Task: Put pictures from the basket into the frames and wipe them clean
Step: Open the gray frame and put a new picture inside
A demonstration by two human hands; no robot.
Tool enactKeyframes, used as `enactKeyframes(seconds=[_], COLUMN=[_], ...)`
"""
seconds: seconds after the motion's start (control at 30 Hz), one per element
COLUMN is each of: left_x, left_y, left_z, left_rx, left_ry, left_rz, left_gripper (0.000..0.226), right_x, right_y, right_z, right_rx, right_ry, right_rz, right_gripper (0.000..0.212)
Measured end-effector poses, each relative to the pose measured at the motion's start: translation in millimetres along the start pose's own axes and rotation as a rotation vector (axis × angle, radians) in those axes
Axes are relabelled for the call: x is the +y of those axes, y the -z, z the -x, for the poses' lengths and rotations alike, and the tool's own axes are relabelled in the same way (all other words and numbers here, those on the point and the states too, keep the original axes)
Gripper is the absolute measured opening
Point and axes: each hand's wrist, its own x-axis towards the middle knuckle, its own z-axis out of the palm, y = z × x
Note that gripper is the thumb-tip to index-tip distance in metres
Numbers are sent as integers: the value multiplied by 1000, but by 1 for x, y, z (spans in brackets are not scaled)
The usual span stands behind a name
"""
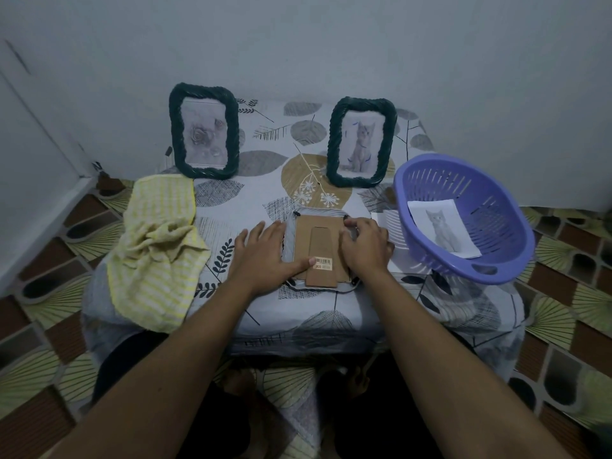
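1. My left hand (265, 251) lies flat and open on the face-down third frame (319, 248), fingers spread, thumb pressed near the barcode sticker (323, 262) on its brown cardboard backing with the fold-out stand.
2. My right hand (366, 245) is curled over the frame's right edge, fingertips bent onto the backing as if working a small black clip; I cannot tell whether it pinches anything.
3. I judge this is the step of seating or closing the back. To do it well, I should keep the left palm pinning the board so it cannot slide, and turn each clip fully over the board before lifting.
4. The frame sits near the front edge of the tabletop, about midway along it.
5. Near the right edge is the lilac slotted plastic basket (496, 260), tilted, holding a paper print of a grey kitten (443, 226). A white sheet (384, 218) lies between basket and frame.
6. The yellow-and-white checked cloth (159, 246) is crumpled at the left edge, hanging over the side, ready for wiping.
7. Toward the back edge stand two dark green twisted-rim frames: one with a rose picture (203, 130) at the back left, one with a cat picture (361, 142) right of centre.
8. The table wears a leaf-print cover (265, 193); it stands against a plain pale wall (331, 44), on a patterned brown and green tiled floor (49, 342).
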Motion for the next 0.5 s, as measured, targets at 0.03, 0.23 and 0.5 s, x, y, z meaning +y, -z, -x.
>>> enactKeyframes(seconds=[0.03, 0.23, 0.5], left_x=[0, 0, -1], left_y=[0, 0, 0], left_z=[0, 1, 0], left_rx=[1, 1, 2], left_ry=[0, -3, 0], left_rz=[6, 10, 16], left_gripper=[117, 116, 115], right_x=[0, 0, -1], right_y=[0, 0, -2], right_z=[0, 0, -1], right_rx=[-6, 13, -16], right_ry=[-3, 5, 16], right_rz=[2, -3, 69], right_gripper=[29, 35, 38])
